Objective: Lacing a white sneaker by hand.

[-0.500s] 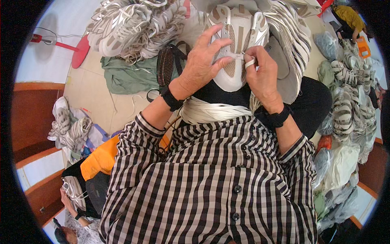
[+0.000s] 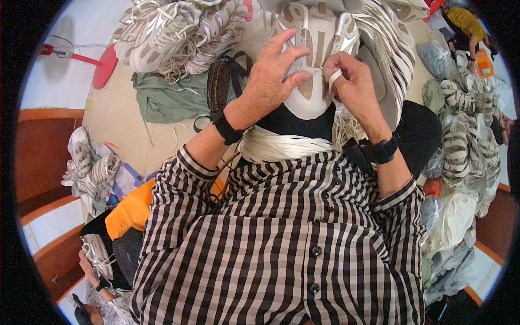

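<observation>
A white and beige sneaker (image 2: pixel 307 97) sits in front of me, toe toward me, with lace across its lowest eyelets. My right hand (image 2: pixel 352 84) pinches a white shoelace (image 2: pixel 335 77) at the right eyelet row, and a loop of it curls over the fingers. My left hand (image 2: pixel 271 76) spreads its fingers against the sneaker's left side, thumb near the lace; it grips nothing that I can see. Across my lap lies a bundle of white laces (image 2: pixel 287 147). More laces (image 2: pixel 392 59) hang right of the sneaker, beside a grey shoe sole (image 2: pixel 374 76).
Piled sneakers (image 2: pixel 179 38) stand far left beside green cloth (image 2: pixel 162 97) and a dark bag (image 2: pixel 219 81). More shoes (image 2: pixel 468 151) and plastic bags (image 2: pixel 455 222) line the right. At lower left, another person's hand (image 2: pixel 86 265) touches a shoe; a person in yellow (image 2: pixel 466 24) bends far right.
My right hand has shifted slightly right and its wrist has turned outward, with the lace still pinched. My left hand stays nearly in place on the sneaker.
</observation>
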`<state>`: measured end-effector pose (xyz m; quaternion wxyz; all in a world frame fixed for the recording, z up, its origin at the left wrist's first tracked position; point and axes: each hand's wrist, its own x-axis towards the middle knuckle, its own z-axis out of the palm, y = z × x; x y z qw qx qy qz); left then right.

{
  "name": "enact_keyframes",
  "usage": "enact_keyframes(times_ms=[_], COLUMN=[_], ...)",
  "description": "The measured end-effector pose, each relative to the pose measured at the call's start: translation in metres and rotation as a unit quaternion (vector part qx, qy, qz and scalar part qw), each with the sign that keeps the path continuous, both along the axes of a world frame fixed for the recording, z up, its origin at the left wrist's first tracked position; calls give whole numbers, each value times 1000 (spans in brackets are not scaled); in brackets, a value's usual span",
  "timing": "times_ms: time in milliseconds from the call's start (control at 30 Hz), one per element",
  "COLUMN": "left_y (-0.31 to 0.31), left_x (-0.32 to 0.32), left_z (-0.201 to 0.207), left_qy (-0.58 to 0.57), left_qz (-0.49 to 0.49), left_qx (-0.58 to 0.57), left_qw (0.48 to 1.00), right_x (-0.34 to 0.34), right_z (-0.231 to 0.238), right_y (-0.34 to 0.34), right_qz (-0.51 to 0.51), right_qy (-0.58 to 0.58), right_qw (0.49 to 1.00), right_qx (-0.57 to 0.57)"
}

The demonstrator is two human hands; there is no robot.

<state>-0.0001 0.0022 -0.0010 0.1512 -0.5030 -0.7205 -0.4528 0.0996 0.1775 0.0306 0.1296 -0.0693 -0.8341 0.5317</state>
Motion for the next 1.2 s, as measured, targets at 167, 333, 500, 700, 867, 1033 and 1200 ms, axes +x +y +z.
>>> enact_keyframes(times_ms=[167,333,500,700,867,1033,1200], left_y=[-1,0,1,-1,4,10,16], left_x=[2,4,4,6,11,10,3], left_z=[1,5,8,19,24,31,40], left_qy=[12,37,48,41,63,8,-15], left_qz=[12,46,43,39,26,-13,-12], left_qx=[-14,-12,-15,-48,-37,-63,-142], left_qw=[1000,998,998,997,997,998,990], right_x=[-4,-1,-6,-5,11,7,2], right_z=[-2,11,12,6,-2,-8,-11], right_y=[-1,-1,-9,-13,-10,-9,-12], right_qz=[4,12,54,26,-74,-61,-83], right_qy=[117,117,120,136,106,175,130], right_qw=[971,951,931,953,972,961,978], right_qx=[208,285,340,270,194,204,143])
